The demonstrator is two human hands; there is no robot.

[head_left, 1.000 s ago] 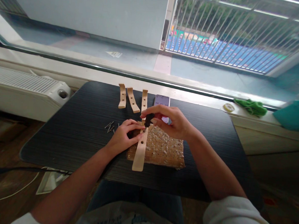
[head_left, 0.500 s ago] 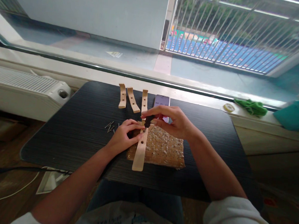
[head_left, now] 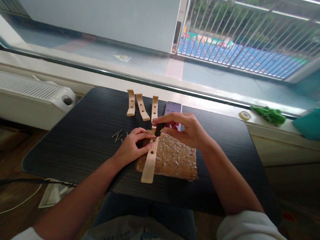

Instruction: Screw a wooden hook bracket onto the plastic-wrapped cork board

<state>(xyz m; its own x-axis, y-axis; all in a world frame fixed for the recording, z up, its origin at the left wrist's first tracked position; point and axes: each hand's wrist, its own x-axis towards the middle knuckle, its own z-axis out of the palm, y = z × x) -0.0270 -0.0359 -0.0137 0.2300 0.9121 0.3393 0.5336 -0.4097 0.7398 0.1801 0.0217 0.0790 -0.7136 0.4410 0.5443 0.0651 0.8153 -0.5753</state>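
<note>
A pale wooden strip [head_left: 149, 166] with drilled holes lies across the left part of a brown block [head_left: 176, 161] wrapped in clear tape and pitted with small holes. My left hand [head_left: 134, 144] grips this strip near its middle, fingers on top and thumb at the near side. Above the strip, my right hand [head_left: 185, 129] pinches the dark handle of a short screwdriver [head_left: 158, 130], held upright with its tip down at a hole. The tip is partly hidden by my left fingers. Several metal screws [head_left: 117, 135] lie beside my left hand.
Three more bent wooden strips [head_left: 142, 108] lie at the back of the black table [head_left: 73, 136]. A phone [head_left: 173, 107] lies behind my right hand. On the windowsill are a tape roll [head_left: 245, 115] and a green cloth [head_left: 270, 115]. A radiator [head_left: 30, 92] stands at left.
My right fingers have shifted slightly around the screwdriver handle. The left hand, the strip and the block stay where they were.
</note>
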